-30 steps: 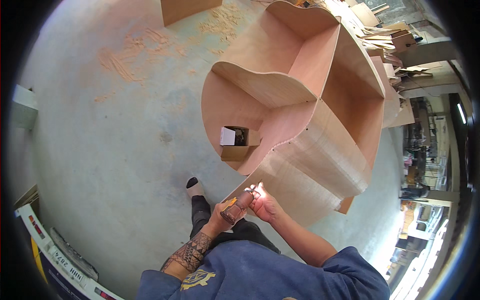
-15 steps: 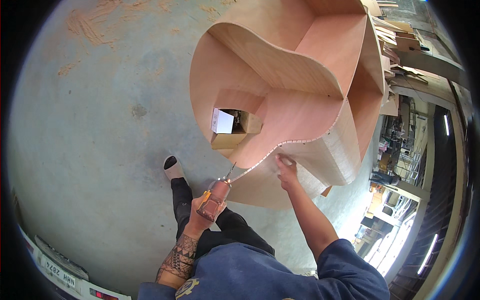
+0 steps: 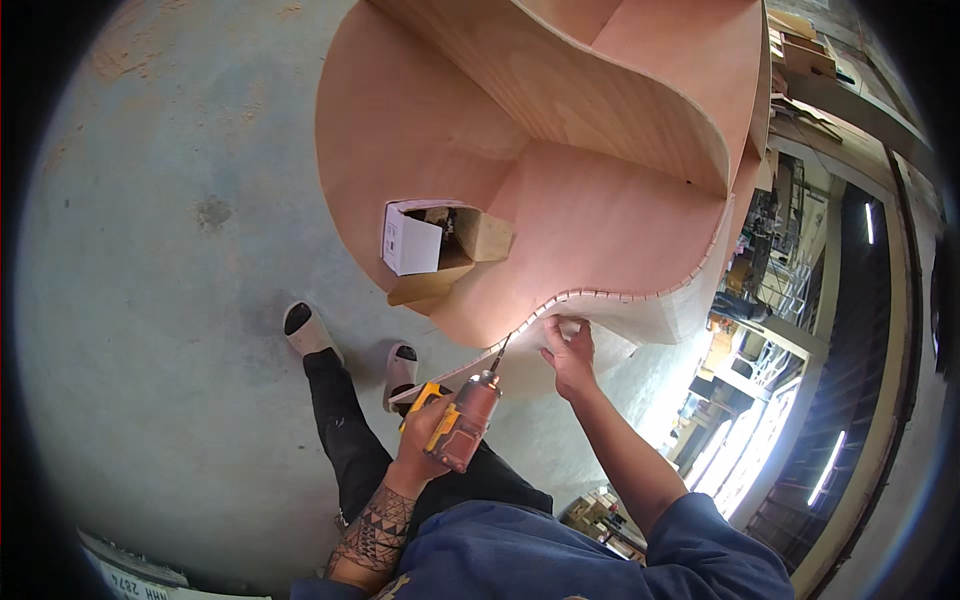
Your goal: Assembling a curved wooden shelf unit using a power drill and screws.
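Observation:
My left hand (image 3: 420, 445) is wrapped round the grip of a red and yellow cordless drill (image 3: 470, 420). Its long thin bit (image 3: 503, 352) points up at the curved edge of a plywood piece, and the tip is at or very close to that edge. The plywood piece (image 3: 610, 225) has wavy partitions and a kerf-cut bendable panel (image 3: 640, 325) following its curved edge. Against this panel, right of the bit, my right hand (image 3: 572, 358) rests with thumb and forefinger apart and the other fingers partly curled. No object shows in it.
An open cardboard box (image 3: 412, 245) with dark contents too small to tell sits inside the plywood piece. My feet in slippers (image 3: 312, 333) stand on the concrete floor (image 3: 180, 350). Part of a vehicle shows at lower left. Stacked boards and racks are at right.
The drill has moved right and up along the curved edge, and its bit has swung with it. My right hand has shifted slightly, its thumb now spread. The view has come closer to the plywood piece.

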Tool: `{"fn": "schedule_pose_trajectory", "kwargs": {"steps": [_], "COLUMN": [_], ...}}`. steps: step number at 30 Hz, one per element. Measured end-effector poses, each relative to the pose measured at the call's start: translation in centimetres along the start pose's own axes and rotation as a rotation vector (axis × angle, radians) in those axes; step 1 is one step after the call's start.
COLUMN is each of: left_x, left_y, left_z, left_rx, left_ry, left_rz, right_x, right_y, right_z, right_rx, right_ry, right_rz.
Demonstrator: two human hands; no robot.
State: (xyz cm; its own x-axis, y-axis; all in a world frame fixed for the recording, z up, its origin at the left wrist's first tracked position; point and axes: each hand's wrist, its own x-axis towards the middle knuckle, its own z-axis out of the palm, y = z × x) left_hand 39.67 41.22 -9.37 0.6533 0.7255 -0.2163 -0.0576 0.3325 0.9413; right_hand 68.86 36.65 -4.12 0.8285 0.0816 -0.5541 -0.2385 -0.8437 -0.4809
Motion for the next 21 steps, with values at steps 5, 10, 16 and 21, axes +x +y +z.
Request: {"fn": "schedule_pose_trajectory", "kwargs": {"steps": [5, 10, 16, 21], "left_x": [1.4, 1.9, 2.7, 3.3], "left_y": [1.6, 2.0, 4.5, 7.6], "left_z": [1.5, 2.3, 3.6, 6.1], "left_rx": [-0.056, -0.011, 0.251, 0.366], "left_ry": [-0.041, -0.077, -0.043, 0.037], "left_rz": [-0.055, -0.035, 0.005, -0.073], "right_x": [0.2, 1.2, 2.6, 2.5], "right_y": [-0.3, 1.1, 3.1, 2.4], "right_z": [-0.5, -0.8, -0.1, 1.4], "right_rx": [-0.001, -0.078, -0.268, -0.295], "right_ry": [-0.122, -0.098, 0.04, 0.048], "right_rz": [-0.049, -0.2, -0.275, -0.281]}}
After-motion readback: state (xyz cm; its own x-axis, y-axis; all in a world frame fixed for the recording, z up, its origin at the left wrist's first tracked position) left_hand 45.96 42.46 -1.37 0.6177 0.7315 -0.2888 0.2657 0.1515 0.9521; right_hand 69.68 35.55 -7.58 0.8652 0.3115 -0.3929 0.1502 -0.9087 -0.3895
